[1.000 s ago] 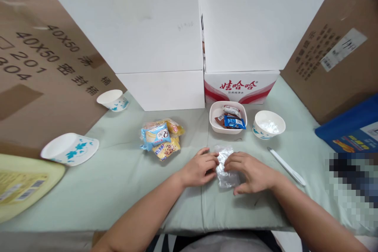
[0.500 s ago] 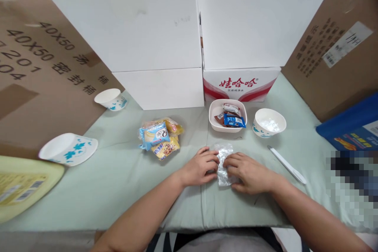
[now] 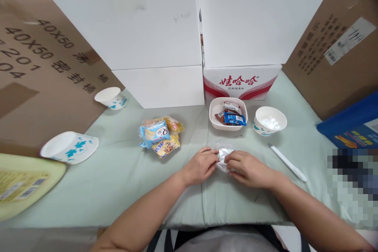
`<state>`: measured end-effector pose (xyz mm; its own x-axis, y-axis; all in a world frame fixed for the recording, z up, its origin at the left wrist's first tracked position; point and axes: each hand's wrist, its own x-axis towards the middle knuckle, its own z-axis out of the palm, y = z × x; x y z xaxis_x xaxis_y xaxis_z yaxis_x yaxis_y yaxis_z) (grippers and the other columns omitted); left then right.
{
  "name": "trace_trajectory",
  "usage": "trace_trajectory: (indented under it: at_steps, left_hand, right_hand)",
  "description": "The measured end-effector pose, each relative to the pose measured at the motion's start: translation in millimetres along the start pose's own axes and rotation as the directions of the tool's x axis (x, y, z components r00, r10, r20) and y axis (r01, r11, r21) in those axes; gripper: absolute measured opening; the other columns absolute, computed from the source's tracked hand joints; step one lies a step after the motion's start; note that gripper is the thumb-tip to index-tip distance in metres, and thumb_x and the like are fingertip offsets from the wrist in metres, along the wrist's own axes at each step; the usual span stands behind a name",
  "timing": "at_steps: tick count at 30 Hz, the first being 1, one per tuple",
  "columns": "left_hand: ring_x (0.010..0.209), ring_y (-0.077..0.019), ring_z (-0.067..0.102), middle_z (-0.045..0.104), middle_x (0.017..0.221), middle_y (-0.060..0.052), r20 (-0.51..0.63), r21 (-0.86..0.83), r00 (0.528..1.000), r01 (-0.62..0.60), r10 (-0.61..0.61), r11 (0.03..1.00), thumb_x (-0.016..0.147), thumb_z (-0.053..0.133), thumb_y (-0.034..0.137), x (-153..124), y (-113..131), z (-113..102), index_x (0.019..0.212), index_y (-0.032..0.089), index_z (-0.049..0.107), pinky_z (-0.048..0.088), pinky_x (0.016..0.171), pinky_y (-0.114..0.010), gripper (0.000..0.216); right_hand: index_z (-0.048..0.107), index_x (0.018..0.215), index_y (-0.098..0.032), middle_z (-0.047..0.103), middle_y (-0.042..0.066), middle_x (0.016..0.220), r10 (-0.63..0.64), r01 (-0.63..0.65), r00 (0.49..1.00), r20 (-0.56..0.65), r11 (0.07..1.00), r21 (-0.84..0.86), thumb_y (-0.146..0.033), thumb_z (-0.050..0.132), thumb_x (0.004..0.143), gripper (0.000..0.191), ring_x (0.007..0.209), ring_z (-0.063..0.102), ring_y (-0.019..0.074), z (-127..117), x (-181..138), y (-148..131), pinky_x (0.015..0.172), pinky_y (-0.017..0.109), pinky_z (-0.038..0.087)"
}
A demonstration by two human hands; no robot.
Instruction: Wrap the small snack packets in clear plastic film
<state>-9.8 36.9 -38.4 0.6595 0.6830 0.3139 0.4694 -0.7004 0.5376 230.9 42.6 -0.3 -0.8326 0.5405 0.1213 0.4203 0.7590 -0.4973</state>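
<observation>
A small clear plastic bag (image 3: 223, 153) lies crumpled on the pale green tablecloth (image 3: 124, 181) in front of me. My left hand (image 3: 202, 165) pinches its left edge with curled fingers. My right hand (image 3: 246, 168) grips its right side, fingers closed over the plastic. Most of the bag is bunched between the two hands. Just beyond stands a white square dish (image 3: 215, 120) holding wrapped snacks (image 3: 233, 117). To its right is a paper bowl (image 3: 269, 120) with white powder in it.
A pile of snack packets (image 3: 161, 136) lies left of my hands. A white plastic knife (image 3: 287, 162) lies to the right. Two paper bowls (image 3: 71, 147) (image 3: 111, 97) rest at the left. White boxes (image 3: 159, 86), a red-printed carton (image 3: 239, 82) and cardboard boxes (image 3: 330, 55) wall the table.
The clear bag, flat and long under my hands a second ago, is now gathered into a small bunch. Both hands have drawn closer together and slightly away from me.
</observation>
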Motion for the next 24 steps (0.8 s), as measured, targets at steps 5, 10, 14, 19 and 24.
trace_trajectory:
  at_steps: [5, 10, 14, 19, 24]
  left_hand:
    - [0.095, -0.0232, 0.064, 0.066, 0.108, -0.012, -0.05, -0.022, 0.996, 0.078, -0.079, 0.997, 0.089, 0.054, 0.028, -3.9, -4.5, 2.0, 0.13, 0.017, 0.041, 0.051, 0.088, -0.04, 0.044]
    - [0.095, -0.0223, 0.065, 0.067, 0.106, -0.008, -0.081, -0.02, 0.991, 0.101, -0.102, 0.995, 0.091, 0.049, 0.021, -4.1, -9.9, 9.4, 0.146, 0.02, 0.021, 0.051, 0.09, -0.04, 0.062]
    - [0.092, -0.0215, 0.066, 0.069, 0.101, -0.006, -0.106, -0.031, 0.985, 0.136, -0.138, 0.99, 0.09, 0.049, 0.018, -2.4, -10.2, 13.2, 0.147, 0.02, 0.02, 0.051, 0.089, -0.04, 0.065]
    - [0.091, -0.0211, 0.066, 0.07, 0.097, -0.006, -0.132, -0.009, 0.983, 0.125, -0.125, 0.992, 0.089, 0.05, 0.017, -0.8, -9.4, 13.5, 0.142, 0.019, 0.032, 0.053, 0.087, -0.039, 0.056]
    - [0.105, -0.0219, 0.063, 0.069, 0.106, -0.009, -0.068, 0.044, 0.998, 0.022, -0.018, 0.999, 0.09, 0.05, 0.017, 2.0, -8.7, 10.4, 0.113, 0.019, 0.059, 0.05, 0.094, -0.04, 0.024]
  right_hand:
    - [0.055, 0.111, -0.02, 0.068, 0.006, 0.093, 0.297, -0.272, 0.944, -0.141, 0.947, 0.172, -0.022, 0.04, 0.093, 0.023, 0.079, 0.063, 0.0181, 4.6, 0.9, 6.9, 0.071, 0.03, 0.047]
    - [0.043, 0.133, -0.019, 0.069, 0.009, 0.102, 0.373, -0.319, 0.907, -0.194, 0.912, 0.258, -0.043, 0.05, 0.092, 0.048, 0.083, 0.065, 0.0203, 11.1, 1.6, 11.1, 0.072, 0.031, 0.049]
    - [0.052, 0.123, -0.019, 0.07, 0.009, 0.104, 0.339, -0.306, 0.899, -0.278, 0.939, 0.155, -0.041, 0.058, 0.087, 0.042, 0.085, 0.066, 0.021, 21.4, 5.6, 14.3, 0.072, 0.03, 0.049]
    - [0.058, 0.114, -0.018, 0.071, 0.008, 0.091, 0.34, -0.393, 0.847, -0.408, 0.918, -0.052, -0.03, 0.043, 0.094, 0.027, 0.08, 0.067, 0.0208, 37.3, 15.4, 27.8, 0.071, 0.031, 0.049]
    - [0.06, 0.111, -0.017, 0.069, 0.011, 0.097, 0.333, -0.432, 0.859, -0.389, 0.88, -0.2, -0.027, 0.048, 0.092, 0.025, 0.089, 0.064, 0.0239, 42.0, 18.9, 32.6, 0.074, 0.034, 0.049]
